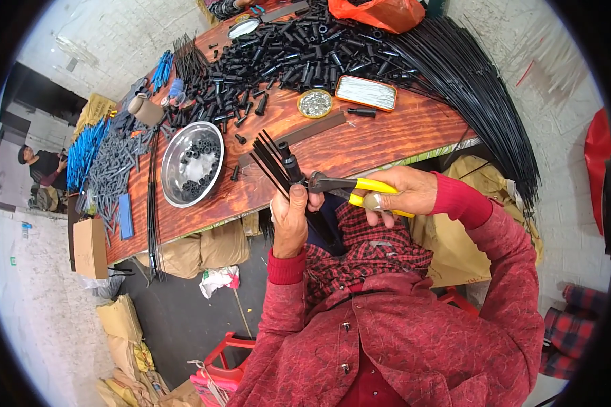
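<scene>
My left hand is closed around a bundle of thin black rods and a black tubular plastic piece, held upright in front of my lap. In my right hand are pliers with yellow handles, fingers wrapped about the grips. The dark jaws lie against the left fingertips, beside the tubular piece. What the jaws touch there is too small to make out.
On the wooden table are a metal bowl with black rings, a tray of white sticks, a round tin, heaped black tubes and long black rods. Blue rods lie left. A red stool stands below.
</scene>
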Demonstrator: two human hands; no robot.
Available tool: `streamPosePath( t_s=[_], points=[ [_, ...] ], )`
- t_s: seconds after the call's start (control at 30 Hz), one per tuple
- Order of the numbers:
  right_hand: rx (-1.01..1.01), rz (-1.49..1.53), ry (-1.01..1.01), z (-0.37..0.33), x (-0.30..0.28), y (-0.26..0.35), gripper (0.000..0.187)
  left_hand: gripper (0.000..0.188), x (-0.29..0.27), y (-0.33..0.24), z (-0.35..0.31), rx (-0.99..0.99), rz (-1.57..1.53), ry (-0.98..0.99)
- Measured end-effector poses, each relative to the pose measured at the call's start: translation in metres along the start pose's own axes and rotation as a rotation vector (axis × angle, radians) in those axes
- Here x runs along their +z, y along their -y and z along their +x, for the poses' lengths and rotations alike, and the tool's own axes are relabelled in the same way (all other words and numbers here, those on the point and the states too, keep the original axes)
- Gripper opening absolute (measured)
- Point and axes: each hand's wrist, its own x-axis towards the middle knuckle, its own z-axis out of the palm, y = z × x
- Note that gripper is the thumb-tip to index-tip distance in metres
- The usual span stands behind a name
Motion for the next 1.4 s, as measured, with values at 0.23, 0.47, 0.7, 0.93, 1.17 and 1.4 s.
streamPosePath(
  t_s=[0.23, 0.47, 0.7, 0.93, 1.17, 1.4],
  points=[
    [0.01, 0.024, 0.027, 0.001, 0.0, 0.004, 0.038, 0.045, -0.003, -0.001, -0.003, -0.017, 0.03, -0.019],
    [0.068, 0.125, 0.05, -0.003, 0.002, 0.009, 0.037, 0.045, -0.002, 0.0, -0.006, 0.005, 0.03, -0.027],
    [0.063, 0.163, 0.102, 0.0, 0.001, 0.001, 0.041, 0.048, -0.004, -0.002, -0.008, 0.009, 0.024, -0.034],
    [0.028, 0.181, 0.081, 0.004, 0.003, -0.005, 0.042, 0.051, -0.001, -0.008, -0.005, 0.016, 0.051, -0.023],
    [-0.001, 0.193, 0.068, 0.002, -0.002, -0.009, 0.043, 0.05, -0.003, -0.002, -0.002, 0.055, 0.032, -0.006],
    [0.009, 0.183, 0.057, 0.006, -0.003, -0.012, 0.047, 0.04, -0.015, -0.002, 0.002, 0.098, -0.027, -0.038]
  ],
)
